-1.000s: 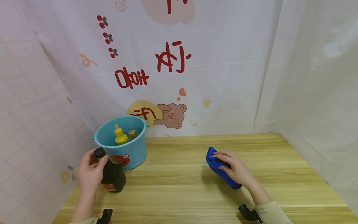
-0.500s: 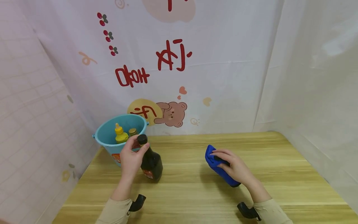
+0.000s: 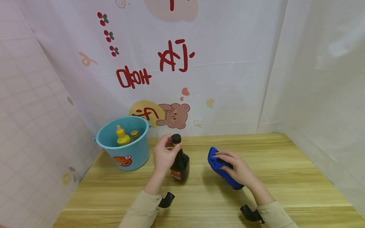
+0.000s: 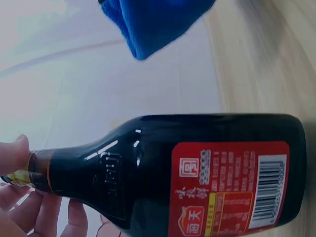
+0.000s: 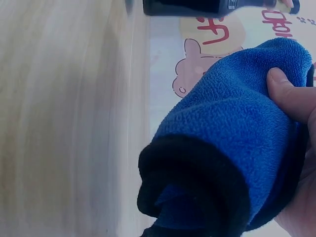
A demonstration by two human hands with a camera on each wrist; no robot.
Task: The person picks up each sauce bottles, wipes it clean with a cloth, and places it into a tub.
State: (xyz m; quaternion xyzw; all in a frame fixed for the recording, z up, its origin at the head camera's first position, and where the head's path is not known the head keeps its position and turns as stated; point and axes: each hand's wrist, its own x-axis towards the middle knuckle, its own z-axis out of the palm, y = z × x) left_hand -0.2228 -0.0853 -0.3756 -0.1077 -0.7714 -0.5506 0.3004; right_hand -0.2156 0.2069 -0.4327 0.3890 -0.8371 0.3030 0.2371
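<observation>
My left hand (image 3: 165, 155) grips a dark sauce bottle (image 3: 181, 164) by its neck, just under the black cap. The bottle stands nearly upright at mid-table; a red label with a barcode (image 4: 270, 190) fills much of the left wrist view. Over to the right, my right hand (image 3: 238, 169) holds a folded blue cloth (image 3: 225, 175) with dark edging. In the right wrist view the thumb presses on the cloth (image 5: 232, 108), which hangs down in folds. Bottle and cloth are apart.
A light blue bucket (image 3: 139, 155) stands at the back left of the wooden table (image 3: 119, 202). Inside it are a yellow squeeze bottle (image 3: 123, 139) and a jar or bottle with a gold-coloured cap (image 3: 135, 134). A printed curtain (image 3: 228, 63) closes off the back.
From in front of the bucket, my left hand has carried the sauce bottle rightward to mid-table. The right hand keeps its hold on the cloth and has hardly moved.
</observation>
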